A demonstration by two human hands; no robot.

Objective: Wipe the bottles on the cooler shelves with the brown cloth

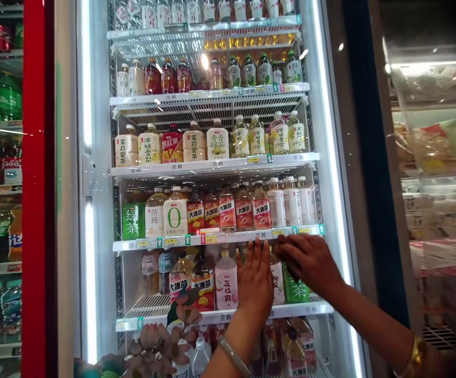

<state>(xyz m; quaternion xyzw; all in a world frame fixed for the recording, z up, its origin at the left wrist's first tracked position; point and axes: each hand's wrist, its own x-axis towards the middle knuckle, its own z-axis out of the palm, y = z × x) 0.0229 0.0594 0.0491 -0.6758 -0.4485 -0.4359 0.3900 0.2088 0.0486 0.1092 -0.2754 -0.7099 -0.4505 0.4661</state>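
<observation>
Two hands (256, 286) (313, 262), one fridge (97, 115), one silver bangle (232, 356)

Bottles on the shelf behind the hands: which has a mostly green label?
The tea bottle at the right end, partly behind the right hand; no other plainly visible label is mostly green, though the left hand hides some.

the pink-labelled bottle (226, 286) carries dark characters on pale pink; the green bottle (297, 289) shows white ones. above, a cream-labelled bottle (175, 212) bears a green ring. the shelf edge (243, 237) is white, dotted with green tags (187, 240) marked by white arrows. the left bangle (233, 357) is silver-grey, the right bangle (416, 357) gold, the pillar (38, 189) bright red, the upright strip (365, 142) navy.
</observation>
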